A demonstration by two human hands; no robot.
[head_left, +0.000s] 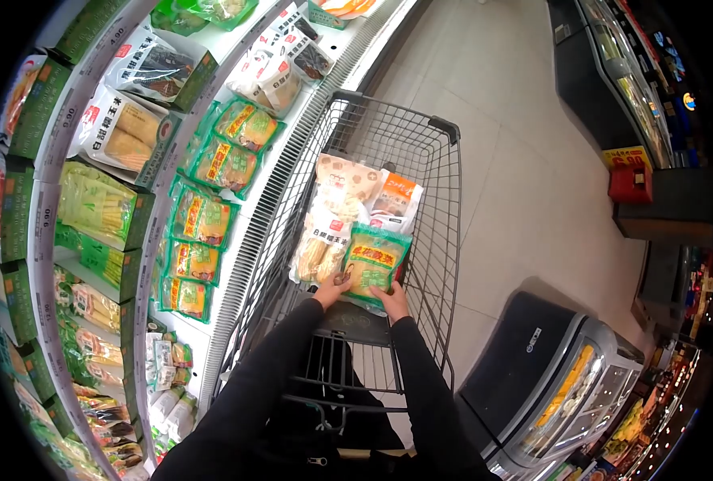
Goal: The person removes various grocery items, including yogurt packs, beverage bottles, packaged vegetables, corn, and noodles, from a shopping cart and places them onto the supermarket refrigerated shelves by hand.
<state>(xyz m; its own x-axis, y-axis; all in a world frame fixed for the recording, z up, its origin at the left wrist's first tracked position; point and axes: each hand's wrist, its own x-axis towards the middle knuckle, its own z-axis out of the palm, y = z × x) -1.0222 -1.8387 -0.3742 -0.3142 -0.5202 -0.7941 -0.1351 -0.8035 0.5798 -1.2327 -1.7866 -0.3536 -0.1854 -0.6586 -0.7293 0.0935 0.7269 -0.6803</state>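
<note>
A green-edged packet [375, 260] of yellowish food, which looks like pickled cabbage, is between my hands over the shopping cart [441, 264]. My left hand [332, 290] grips its lower left edge, while my right hand [391, 303] has its thumb on the front at the lower right. Beyond it in the cart lie a white bag of corn cobs [318, 244], a beige patterned bag [344, 178] and an orange-and-white packet [395, 202]. The held packet partly covers the corn bag. Some fingers are hidden behind the packet.
Chilled shelves run along the left, with green-edged packets [204, 215] like the held one and bagged corn [124, 136]. Tiled floor [501, 200] extends ahead and right of the cart. A dark display freezer [525, 345] stands at lower right, another case [613, 72] at upper right.
</note>
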